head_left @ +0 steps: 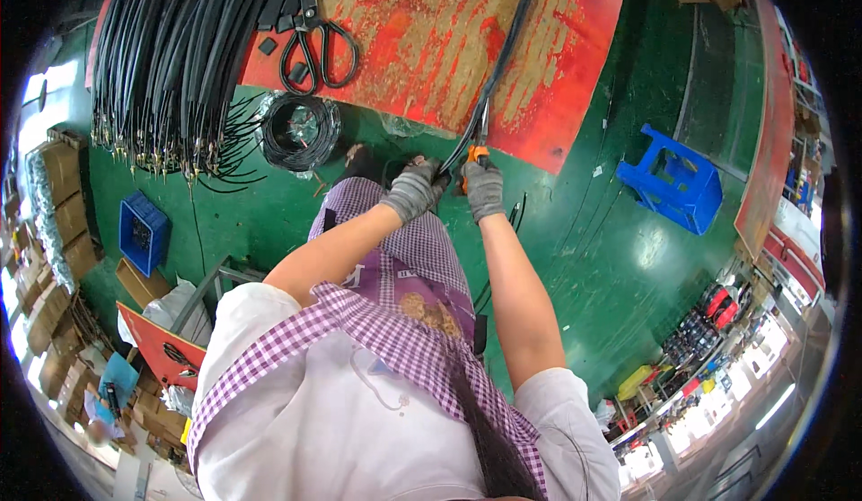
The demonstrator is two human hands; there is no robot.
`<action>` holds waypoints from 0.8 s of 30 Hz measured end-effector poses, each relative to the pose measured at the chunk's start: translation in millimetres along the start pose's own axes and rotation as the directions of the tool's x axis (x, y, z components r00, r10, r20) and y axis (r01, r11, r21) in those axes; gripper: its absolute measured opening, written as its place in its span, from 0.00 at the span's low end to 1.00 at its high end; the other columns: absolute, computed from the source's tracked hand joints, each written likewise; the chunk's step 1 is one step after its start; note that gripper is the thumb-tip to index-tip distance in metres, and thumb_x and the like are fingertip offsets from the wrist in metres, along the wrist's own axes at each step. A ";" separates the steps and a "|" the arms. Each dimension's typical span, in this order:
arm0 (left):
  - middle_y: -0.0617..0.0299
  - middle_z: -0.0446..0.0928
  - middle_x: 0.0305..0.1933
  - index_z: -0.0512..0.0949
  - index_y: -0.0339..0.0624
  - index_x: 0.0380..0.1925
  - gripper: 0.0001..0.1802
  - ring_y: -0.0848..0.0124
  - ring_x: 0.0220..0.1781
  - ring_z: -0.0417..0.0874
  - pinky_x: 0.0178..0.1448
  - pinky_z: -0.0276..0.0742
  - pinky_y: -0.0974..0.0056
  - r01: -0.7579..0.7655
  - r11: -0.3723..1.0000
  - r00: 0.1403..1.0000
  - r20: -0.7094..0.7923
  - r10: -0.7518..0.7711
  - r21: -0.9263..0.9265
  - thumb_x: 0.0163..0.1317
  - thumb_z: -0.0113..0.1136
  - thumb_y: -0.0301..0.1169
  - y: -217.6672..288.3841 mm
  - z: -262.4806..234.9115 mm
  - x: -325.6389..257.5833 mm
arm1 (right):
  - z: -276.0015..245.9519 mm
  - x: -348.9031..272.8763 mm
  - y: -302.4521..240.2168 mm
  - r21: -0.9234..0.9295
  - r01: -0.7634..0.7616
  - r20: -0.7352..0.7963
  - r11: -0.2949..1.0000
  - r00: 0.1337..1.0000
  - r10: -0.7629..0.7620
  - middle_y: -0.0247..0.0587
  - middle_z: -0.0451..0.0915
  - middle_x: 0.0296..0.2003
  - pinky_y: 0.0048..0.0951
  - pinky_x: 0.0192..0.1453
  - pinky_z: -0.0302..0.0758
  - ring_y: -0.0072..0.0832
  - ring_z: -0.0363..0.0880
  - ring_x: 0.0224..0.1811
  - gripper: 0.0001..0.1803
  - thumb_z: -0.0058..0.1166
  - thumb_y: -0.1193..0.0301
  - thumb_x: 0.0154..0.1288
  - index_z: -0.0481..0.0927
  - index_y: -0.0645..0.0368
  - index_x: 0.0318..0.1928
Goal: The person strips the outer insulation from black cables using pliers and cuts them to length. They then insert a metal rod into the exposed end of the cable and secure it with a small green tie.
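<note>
Grey gloves cover both hands at the table's front edge. My left hand is closed around the near end of a black cable bundle, which runs up across the worn red tabletop. Close beside it, my right hand grips an orange-handled tool. Its slim metal end points away from me along the bundle; the glove hides most of the handle, so its exact kind is unclear. Large black-handled scissors lie on the table to the left, among small black pieces.
Many black cables with metal tips hang over the table's left edge. A coil of black cable is below that edge. On the green floor are a blue crate at left and a blue plastic stool at right.
</note>
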State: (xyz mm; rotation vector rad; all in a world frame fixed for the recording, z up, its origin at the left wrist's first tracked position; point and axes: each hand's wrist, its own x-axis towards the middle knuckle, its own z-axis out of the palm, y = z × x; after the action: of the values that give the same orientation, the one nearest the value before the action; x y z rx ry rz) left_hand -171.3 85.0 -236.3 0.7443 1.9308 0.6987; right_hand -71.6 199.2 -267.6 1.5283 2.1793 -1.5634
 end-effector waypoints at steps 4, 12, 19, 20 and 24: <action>0.46 0.73 0.33 0.65 0.40 0.41 0.21 0.53 0.36 0.73 0.37 0.68 0.56 -0.037 0.997 0.998 -0.052 0.041 0.075 0.50 0.50 0.41 8.0 -13.0 -1.4 | 11.6 -13.5 -44.4 0.306 -0.133 -0.164 0.943 0.968 0.189 0.40 0.69 0.15 0.29 0.25 0.62 0.27 0.66 0.18 0.10 0.45 0.67 0.46 0.71 0.63 0.22; 0.48 0.66 0.45 0.61 0.46 0.47 0.28 0.54 0.40 0.72 0.40 0.69 0.56 0.078 0.935 0.955 -0.294 0.030 0.346 0.43 0.54 0.38 -82.8 27.9 12.5 | 14.5 -15.8 -58.5 0.482 -0.254 -0.132 0.838 0.925 0.356 0.34 0.67 0.12 0.26 0.13 0.63 0.23 0.65 0.11 0.09 0.44 0.67 0.47 0.70 0.60 0.19; 0.52 0.68 0.42 0.68 0.51 0.40 0.20 0.56 0.42 0.71 0.43 0.68 0.57 0.404 0.907 0.856 -0.397 -0.331 0.116 0.42 0.52 0.33 -143.7 35.4 -22.1 | 17.4 -12.0 -58.9 0.483 -0.314 -0.104 0.818 0.907 0.409 0.36 0.67 0.14 0.26 0.13 0.64 0.25 0.65 0.11 0.06 0.45 0.69 0.45 0.67 0.57 0.20; 0.52 0.70 0.41 0.70 0.51 0.38 0.18 0.56 0.42 0.71 0.43 0.68 0.56 0.415 0.905 0.876 -0.309 -0.370 0.094 0.42 0.52 0.33 -151.1 38.3 -25.0 | 16.1 -10.0 -53.9 0.474 -0.318 -0.087 0.821 0.911 0.403 0.35 0.67 0.15 0.26 0.14 0.64 0.25 0.65 0.12 0.05 0.44 0.68 0.45 0.66 0.56 0.22; 0.52 0.71 0.33 0.71 0.50 0.34 0.14 0.55 0.39 0.70 0.42 0.66 0.56 0.241 0.964 0.829 -0.494 -0.262 -0.108 0.42 0.51 0.32 -166.1 68.8 -31.9 | 14.8 -8.6 -47.1 0.533 -0.279 -0.076 0.799 0.924 0.374 0.38 0.68 0.17 0.31 0.16 0.65 0.27 0.65 0.13 0.04 0.44 0.70 0.43 0.65 0.55 0.22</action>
State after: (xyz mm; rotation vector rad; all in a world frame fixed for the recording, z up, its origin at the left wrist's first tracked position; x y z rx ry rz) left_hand -132.6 -36.0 -367.5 0.2747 2.4260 0.8201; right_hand -108.3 182.5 -237.8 2.1267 1.4872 -2.0453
